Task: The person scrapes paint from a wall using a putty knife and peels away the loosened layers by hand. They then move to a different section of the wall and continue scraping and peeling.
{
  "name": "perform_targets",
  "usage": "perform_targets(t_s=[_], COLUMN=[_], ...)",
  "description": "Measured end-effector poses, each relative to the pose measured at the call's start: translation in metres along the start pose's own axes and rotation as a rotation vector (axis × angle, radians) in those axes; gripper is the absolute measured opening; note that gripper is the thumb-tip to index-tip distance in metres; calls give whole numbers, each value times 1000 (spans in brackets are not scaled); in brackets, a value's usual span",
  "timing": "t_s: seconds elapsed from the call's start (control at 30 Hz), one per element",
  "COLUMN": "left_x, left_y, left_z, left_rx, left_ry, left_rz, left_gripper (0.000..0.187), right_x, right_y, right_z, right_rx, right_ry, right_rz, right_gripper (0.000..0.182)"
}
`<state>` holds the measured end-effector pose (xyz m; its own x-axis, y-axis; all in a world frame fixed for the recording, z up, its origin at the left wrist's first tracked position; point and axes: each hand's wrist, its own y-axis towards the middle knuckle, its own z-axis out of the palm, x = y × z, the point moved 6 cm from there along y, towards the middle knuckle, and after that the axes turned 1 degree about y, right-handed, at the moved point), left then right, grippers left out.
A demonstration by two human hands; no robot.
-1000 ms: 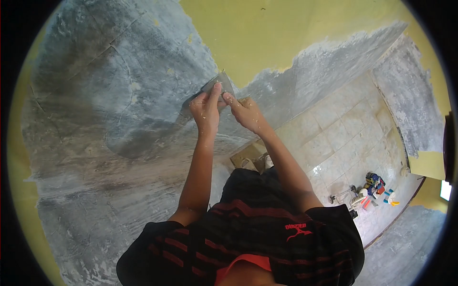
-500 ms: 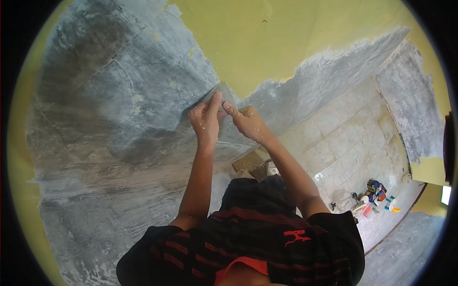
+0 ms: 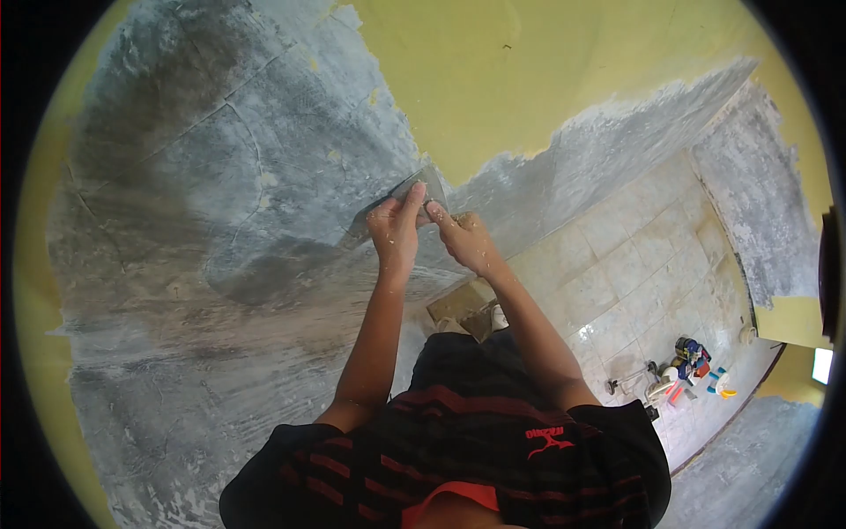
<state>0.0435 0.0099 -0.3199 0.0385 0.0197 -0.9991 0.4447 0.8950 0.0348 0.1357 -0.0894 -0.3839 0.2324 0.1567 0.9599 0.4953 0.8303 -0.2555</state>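
Note:
Both my hands are at the wall corner, closed on a flat grey scraper blade [image 3: 431,180]. My left hand [image 3: 395,231] has its thumb laid on the face of the blade, its other fingers partly hidden behind. From the other side my right hand [image 3: 467,240] pinches the near edge, thumb forward. The blade's far edge lies by the boundary between the scraped grey wall [image 3: 291,167] and the yellow paint [image 3: 476,88]. Pale flecks stick to my hands and wrists. Whether the blade has a handle is hidden by my fingers.
A pale tiled floor [image 3: 617,256] stretches to the right below the walls. Bottles and tools [image 3: 692,357] are grouped there, with blue and yellow items [image 3: 723,383] beside them. Near my feet sits a brown box-like object [image 3: 460,300]. Cracks run across the left wall.
My hands and the blade appear slightly lower and farther right, still at the corner. The whole view has shifted a little too. The grip looks the same.

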Motion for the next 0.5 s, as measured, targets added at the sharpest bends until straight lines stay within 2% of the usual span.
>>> perform_targets(t_s=[0.07,0.17,0.23,0.33,0.5], left_x=[3,-1,8,0,-26], left_y=[1,6,4,0,3], left_z=[-2,-6,-6,-4,0], left_rx=[-9,19,7,-41,-3], left_ry=[7,31,-15,47,-48], left_rz=[-33,55,-23,-17,105], left_gripper=[29,29,30,32,30], right_x=[8,15,2,9,31], right_y=[-3,-4,1,0,1], right_z=[-3,2,-1,-1,1], right_rx=[-40,-44,-39,-37,-26], right_ry=[-67,4,-18,-60,-80], right_rz=[-62,-82,-92,-98,-163], right_gripper=[72,74,74,76,76])
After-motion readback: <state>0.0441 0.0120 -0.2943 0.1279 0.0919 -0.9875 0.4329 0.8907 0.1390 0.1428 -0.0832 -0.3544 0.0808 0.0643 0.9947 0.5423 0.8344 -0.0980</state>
